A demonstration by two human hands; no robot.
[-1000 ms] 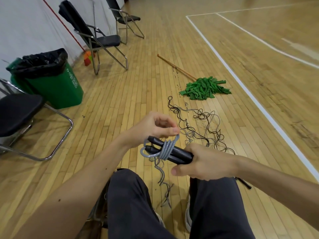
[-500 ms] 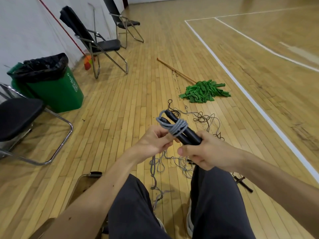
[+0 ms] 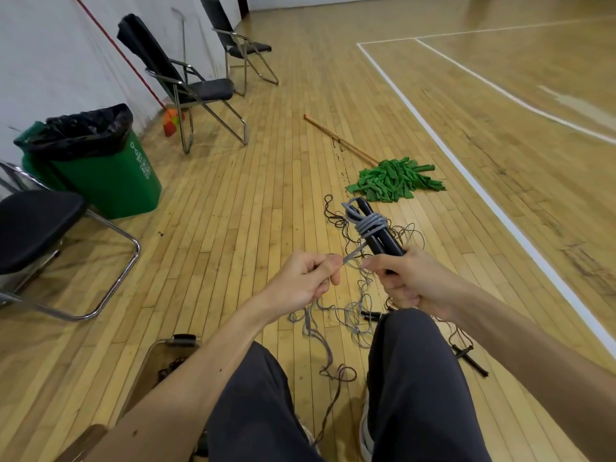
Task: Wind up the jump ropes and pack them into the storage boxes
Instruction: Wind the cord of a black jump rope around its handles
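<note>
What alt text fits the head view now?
A seated person's right hand grips two black handles wrapped with grey rope, while the left hand pinches its free strand taut. More ropes lie tangled on the wooden floor.

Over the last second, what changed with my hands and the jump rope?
The left hand left the top of the grey coils, came down toward you and now pinches the loose grey rope, pulling it taut. The handles swung from lying across to pointing up and away. Unchanged: the right hand grips the handles, and the tangled ropes and green mop lie on the floor.
</note>
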